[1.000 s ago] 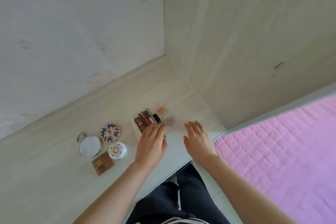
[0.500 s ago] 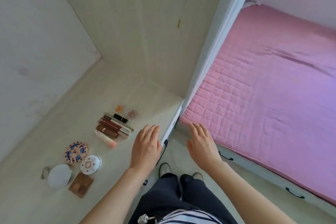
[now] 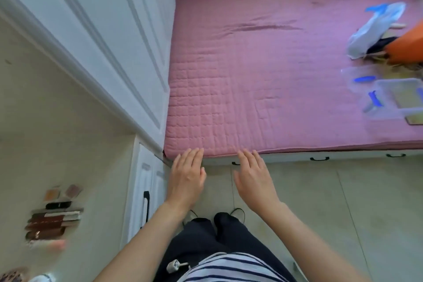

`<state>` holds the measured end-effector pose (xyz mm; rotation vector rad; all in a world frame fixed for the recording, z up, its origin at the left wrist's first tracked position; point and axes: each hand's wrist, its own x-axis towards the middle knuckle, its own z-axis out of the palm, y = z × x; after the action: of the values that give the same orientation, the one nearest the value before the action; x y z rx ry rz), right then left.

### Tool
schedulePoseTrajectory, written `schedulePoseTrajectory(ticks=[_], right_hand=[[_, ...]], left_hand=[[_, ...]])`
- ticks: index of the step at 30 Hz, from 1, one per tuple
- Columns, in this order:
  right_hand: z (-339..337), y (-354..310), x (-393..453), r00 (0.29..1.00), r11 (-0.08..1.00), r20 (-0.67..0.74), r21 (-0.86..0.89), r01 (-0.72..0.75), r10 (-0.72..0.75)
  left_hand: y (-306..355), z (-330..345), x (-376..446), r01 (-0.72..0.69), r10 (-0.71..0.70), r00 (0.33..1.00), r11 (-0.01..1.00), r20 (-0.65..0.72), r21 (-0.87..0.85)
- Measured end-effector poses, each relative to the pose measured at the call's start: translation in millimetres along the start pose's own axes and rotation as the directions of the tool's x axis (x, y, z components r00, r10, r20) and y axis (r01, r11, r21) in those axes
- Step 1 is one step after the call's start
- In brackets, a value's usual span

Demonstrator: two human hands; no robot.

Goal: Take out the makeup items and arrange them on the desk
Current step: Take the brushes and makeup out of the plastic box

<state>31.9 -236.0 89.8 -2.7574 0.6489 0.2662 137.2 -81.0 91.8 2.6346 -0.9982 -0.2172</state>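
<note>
Now the view is swung off the desk (image 3: pixel 75 155) toward the bed (image 3: pixel 263 71), both hands, left hand (image 3: pixel 186 175) and right hand (image 3: pixel 254 179), held flat and empty beside the desk's edge, makeup items (image 3: pixel 53 220) left lined up on the desk, so arranging is judged near done.

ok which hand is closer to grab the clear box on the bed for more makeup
Right hand, probably: the clear box lies far right on the bed, on that side. Left hand is nearer the desk. Both are open.
</note>
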Motion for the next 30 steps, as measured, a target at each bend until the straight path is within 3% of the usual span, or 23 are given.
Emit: schedulePoseTrajectory(ticks=[6, 11, 19, 30], right_hand=[[-10, 82, -34, 0.981, 0.979, -0.025, 0.072, -0.191, 0.193], [-19, 143, -65, 0.920, 0.912, -0.060, 0.168, -0.373, 0.387], [-25, 212, -113, 0.773, 0.760, -0.077, 0.266, -0.593, 0.630], [-30, 275, -147, 0.525, 0.480, -0.029, 0.451, -0.753, 0.851]], left_hand=[[95, 37, 27, -0.227, 0.226, 0.971, 0.974, 0.077, 0.002], [165, 65, 43, -0.390, 0.384, 0.908, 0.921, 0.165, 0.003], [253, 92, 67, -0.606, 0.587, 0.760, 0.795, 0.279, -0.022], [355, 131, 89, -0.763, 0.747, 0.573, 0.636, 0.336, -0.114]])
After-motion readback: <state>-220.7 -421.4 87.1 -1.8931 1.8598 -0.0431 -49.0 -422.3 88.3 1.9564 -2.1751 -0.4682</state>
